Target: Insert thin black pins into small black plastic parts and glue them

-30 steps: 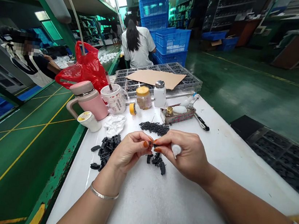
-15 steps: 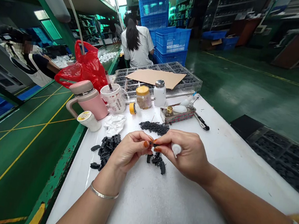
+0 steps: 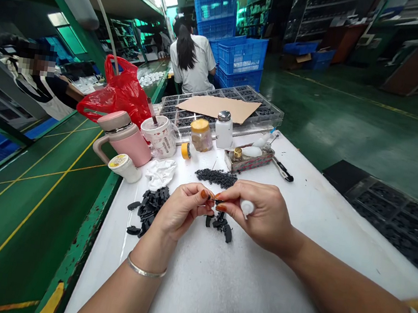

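Observation:
My left hand (image 3: 182, 212) is closed, thumb and forefinger pinching a small black plastic part (image 3: 210, 198). Against it, the thumb and forefinger of my right hand (image 3: 266, 215) are pressed together on a thin dark end. A small white bottle (image 3: 247, 208) is tucked in the right hand, only its rounded end showing. Below the fingertips lie a few curved black pieces (image 3: 226, 232). Left of my left hand is a heap of black plastic parts (image 3: 152, 208). Beyond the hands is a pile of tiny black parts (image 3: 217, 177).
Behind stand a pink mug (image 3: 130, 141), a clear cup (image 3: 159, 139), a yellow-lidded jar (image 3: 201, 136), a white pump bottle (image 3: 223, 130) and a small tray (image 3: 246, 162). A utility knife (image 3: 283, 170) lies right of it. Cardboard (image 3: 219, 107) covers part of a compartment tray. Two people sit farther off.
The left thumb has shifted slightly up and left on the black part. Both hands stay in nearly the same place, fingertips still together.

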`<action>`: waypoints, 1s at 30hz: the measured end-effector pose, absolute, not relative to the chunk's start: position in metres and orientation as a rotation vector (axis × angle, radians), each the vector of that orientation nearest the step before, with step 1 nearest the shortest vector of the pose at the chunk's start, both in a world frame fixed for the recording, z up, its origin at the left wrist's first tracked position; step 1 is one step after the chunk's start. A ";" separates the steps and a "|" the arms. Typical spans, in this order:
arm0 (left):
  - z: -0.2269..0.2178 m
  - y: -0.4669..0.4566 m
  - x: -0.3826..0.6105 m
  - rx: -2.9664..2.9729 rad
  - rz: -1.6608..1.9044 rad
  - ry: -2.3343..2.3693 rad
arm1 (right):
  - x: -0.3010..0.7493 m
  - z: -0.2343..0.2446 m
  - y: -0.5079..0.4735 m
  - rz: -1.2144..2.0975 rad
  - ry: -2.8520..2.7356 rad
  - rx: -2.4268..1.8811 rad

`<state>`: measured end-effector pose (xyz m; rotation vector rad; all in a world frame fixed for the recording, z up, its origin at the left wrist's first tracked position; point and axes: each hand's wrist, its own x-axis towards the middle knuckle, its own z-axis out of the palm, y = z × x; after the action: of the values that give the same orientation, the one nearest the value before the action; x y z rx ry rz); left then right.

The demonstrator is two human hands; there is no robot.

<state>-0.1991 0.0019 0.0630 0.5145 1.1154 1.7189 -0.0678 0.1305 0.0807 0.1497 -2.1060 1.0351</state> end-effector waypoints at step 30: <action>0.064 0.003 -0.198 0.523 1.676 1.218 | -0.069 0.078 0.131 0.982 -2.135 0.171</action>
<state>-0.1977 0.0027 0.0642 0.5229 1.2185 1.6759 -0.0691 0.1307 0.0779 0.1710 -2.1346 0.9823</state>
